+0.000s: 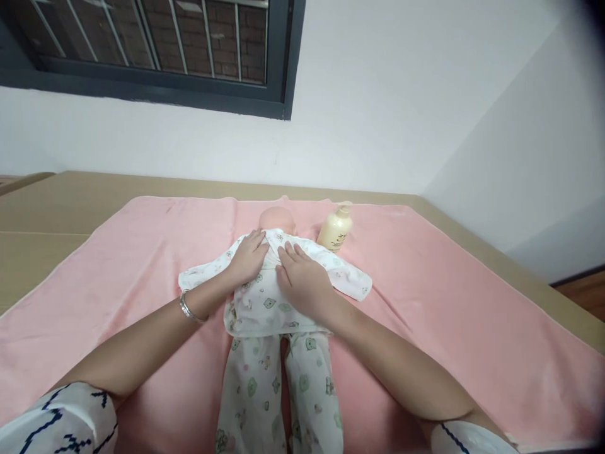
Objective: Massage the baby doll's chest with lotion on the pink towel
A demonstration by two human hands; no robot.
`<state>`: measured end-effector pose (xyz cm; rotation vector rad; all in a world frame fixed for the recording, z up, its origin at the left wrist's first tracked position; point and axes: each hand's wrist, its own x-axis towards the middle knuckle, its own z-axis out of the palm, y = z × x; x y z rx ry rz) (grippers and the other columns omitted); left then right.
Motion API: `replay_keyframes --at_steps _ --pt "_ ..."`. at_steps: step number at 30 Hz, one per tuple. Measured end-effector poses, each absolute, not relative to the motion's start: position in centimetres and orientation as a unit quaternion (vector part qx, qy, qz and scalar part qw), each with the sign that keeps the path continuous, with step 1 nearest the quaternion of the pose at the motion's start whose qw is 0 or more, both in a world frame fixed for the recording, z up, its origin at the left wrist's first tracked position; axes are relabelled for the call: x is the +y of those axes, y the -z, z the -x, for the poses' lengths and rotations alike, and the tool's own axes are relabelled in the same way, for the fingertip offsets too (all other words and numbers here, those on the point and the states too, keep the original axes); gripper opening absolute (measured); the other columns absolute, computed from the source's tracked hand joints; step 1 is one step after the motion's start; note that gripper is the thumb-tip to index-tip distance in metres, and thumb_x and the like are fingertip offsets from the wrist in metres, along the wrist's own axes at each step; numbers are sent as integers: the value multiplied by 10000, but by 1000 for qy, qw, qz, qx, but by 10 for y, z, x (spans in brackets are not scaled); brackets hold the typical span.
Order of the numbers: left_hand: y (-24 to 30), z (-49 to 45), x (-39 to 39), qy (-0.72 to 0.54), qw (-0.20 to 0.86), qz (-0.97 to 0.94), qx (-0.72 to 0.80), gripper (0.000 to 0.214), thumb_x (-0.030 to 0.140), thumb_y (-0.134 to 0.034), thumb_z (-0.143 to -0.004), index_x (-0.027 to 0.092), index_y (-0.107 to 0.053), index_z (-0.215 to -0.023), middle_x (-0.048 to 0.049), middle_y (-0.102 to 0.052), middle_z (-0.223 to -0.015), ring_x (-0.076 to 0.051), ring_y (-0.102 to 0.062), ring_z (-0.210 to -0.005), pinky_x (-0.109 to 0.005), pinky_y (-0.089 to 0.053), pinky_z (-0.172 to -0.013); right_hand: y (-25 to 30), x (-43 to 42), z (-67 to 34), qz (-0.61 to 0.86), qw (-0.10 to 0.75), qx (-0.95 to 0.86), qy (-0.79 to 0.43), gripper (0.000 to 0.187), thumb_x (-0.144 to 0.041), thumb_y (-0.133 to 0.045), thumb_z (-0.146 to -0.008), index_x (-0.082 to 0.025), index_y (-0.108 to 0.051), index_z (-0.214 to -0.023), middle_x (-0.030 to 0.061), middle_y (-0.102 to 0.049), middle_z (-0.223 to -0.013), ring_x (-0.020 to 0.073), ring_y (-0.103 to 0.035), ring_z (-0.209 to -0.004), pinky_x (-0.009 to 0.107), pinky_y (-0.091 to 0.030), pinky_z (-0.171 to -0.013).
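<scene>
Left hand (248, 258) and right hand (306, 282) laid flat, outstretched, nothing grasped, both rested on the printed top (265, 309) of a doll (276, 219), supported on pink cloth (454, 309), pump bottle (335, 228) placed alongside.

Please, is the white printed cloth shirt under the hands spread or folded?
Spread: the shirt has both long sleeves extended outward to the sides.

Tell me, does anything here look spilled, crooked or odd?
Nothing looks spilled or damaged. The pump bottle on the pink blanket leans in the picture, though the wide view may cause that. Otherwise, nothing stands out: the left hand and right hand rest on the patterned top of the doll.
</scene>
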<state>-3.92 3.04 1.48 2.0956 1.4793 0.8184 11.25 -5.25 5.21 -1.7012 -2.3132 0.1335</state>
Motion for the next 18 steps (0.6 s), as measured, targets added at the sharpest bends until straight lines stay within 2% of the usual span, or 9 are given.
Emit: replay_keyframes --at_steps 3,6,10,13,16,18 --pt "-10 31 8 -287 136 -788 527 571 303 -294 -987 6 -439 -1453 -228 -413 -1566 -318 -324 -1501 -502 -254 -1247 -54 -37 -124 593 154 -786 -82 557 -341 -273 -1050 -68 -429 -1510 159 -386 -1592 287 -313 -1506 441 -279 -1235" --pt "-6 20 -22 -286 68 -822 488 573 281 -327 -975 -13 -415 -1459 -253 -380 -1576 -351 -269 -1519 -541 -240 -1244 -49 -15 -138 607 176 -768 -104 605 -385 -266 -1055 -19 -381 -1523 185 -339 -1609 283 -290 -1515 437 -244 -1249" --pt "-10 22 -15 -280 123 -812 498 552 275 -344 -976 42 -432 -1469 -208 -389 -1586 -318 -293 -1517 -523 -271 -1241 -43 -20 -131 618 163 -766 -75 608 -343 -292 -1040 32 -372 -1512 237 -332 -1598 322 -278 -1516 472 -249 -1244" --pt "-13 33 13 -287 167 -784 525 522 295 -303 -999 75 -485 -1436 -175 -412 -1581 -276 -325 -1508 -474 -278 -1246 -41 -44 -113 603 154 -782 -13 569 -301 -326 -1019 19 -447 -1474 239 -408 -1558 326 -315 -1500 472 -278 -1234" --pt "-11 36 19 -300 132 -781 531 516 319 -273 -1016 79 -515 -1403 -179 -457 -1549 -281 -359 -1490 -473 -302 -1233 -41 -50 -109 592 170 -788 21 515 -271 -350 -1002 -36 -535 -1421 206 -507 -1498 302 -402 -1458 447 -316 -1217" --pt "-9 31 5 -297 76 -799 518 521 305 -287 -1011 50 -491 -1418 -206 -475 -1528 -309 -373 -1478 -501 -314 -1220 -43 -39 -118 599 191 -777 -1 482 -258 -363 -994 -74 -575 -1385 180 -537 -1480 284 -443 -1431 426 -347 -1197"
